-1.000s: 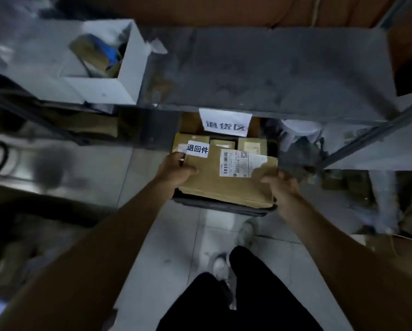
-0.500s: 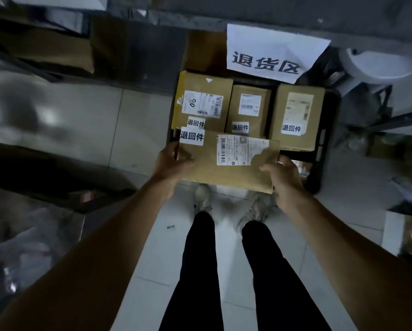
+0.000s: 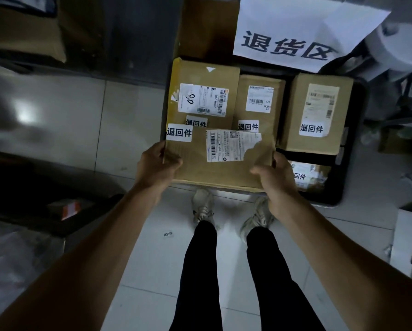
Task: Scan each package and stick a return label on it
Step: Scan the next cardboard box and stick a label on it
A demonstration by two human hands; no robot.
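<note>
I hold a flat brown cardboard package (image 3: 214, 170) with both hands over the near edge of a black tray (image 3: 343, 187). My left hand (image 3: 156, 167) grips its left edge and my right hand (image 3: 275, 177) grips its right edge. The package carries a torn shipping label (image 3: 229, 145) and a white return label (image 3: 178, 133) at its top left corner. Three brown boxes stand in the tray behind it: a large one (image 3: 205, 91), a narrow middle one (image 3: 260, 101) and a right one (image 3: 317, 113), each with a return label. A plastic-wrapped parcel (image 3: 310, 175) lies at the tray's front right.
A white paper sign (image 3: 293, 34) hangs from the shelf edge above the tray. My legs and shoes (image 3: 202, 206) stand on the pale tiled floor just in front of the tray. A loose return label (image 3: 168, 234) lies on the floor. Dark clutter fills the left side.
The view has tilted down and closer to the tray. The package in my hands has come lower over the tray's front edge. My grip on it is unchanged.
</note>
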